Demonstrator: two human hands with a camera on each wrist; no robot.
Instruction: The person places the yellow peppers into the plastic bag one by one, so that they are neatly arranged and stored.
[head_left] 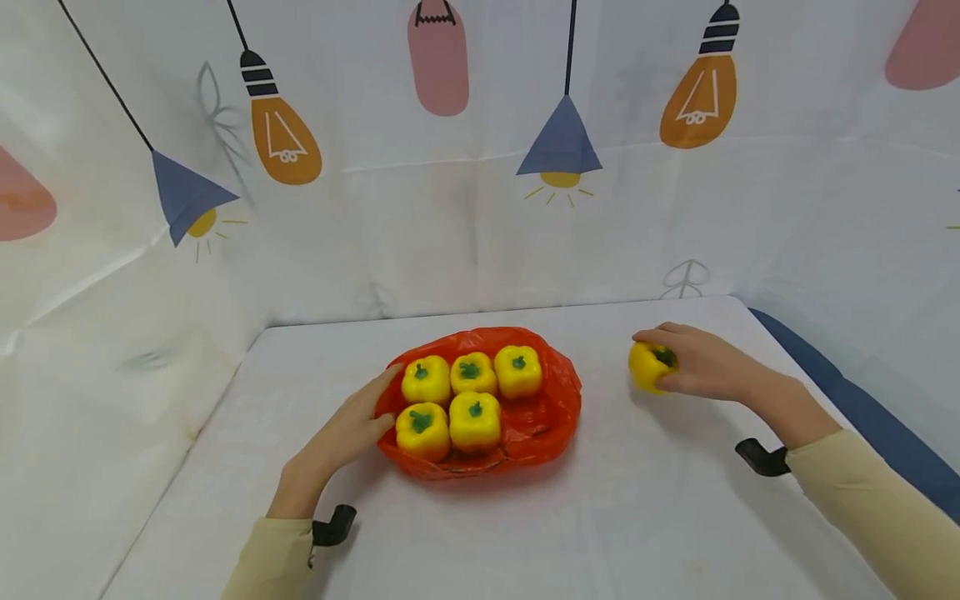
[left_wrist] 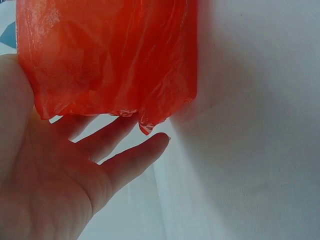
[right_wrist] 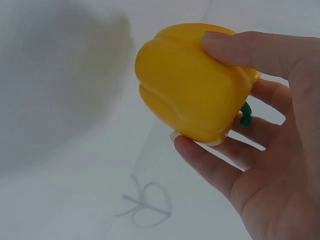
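On the table lies a red plastic bag [head_left: 534, 417], its top spread wide, with several yellow bell peppers [head_left: 475, 423] inside, green stems upward. The peppers fill its left and middle; bare red plastic shows at the right. My left hand [head_left: 358, 421] rests against the bag's left side, thumb and fingers spread; in the left wrist view its extended fingers [left_wrist: 137, 157] run partly behind the bag. To the right of the bag, my right hand [head_left: 701, 362] grips another yellow bell pepper [right_wrist: 192, 82] between thumb and fingers. Its green stem points toward the palm.
A white-covered table [head_left: 600, 517] spreads beneath everything. Behind it hangs a white sheet [head_left: 465, 225] printed with lamps and bulbs. A dark blue surface [head_left: 847, 392] shows past the right table edge. Black wrist pieces [head_left: 335, 527] stick out from both sleeves.
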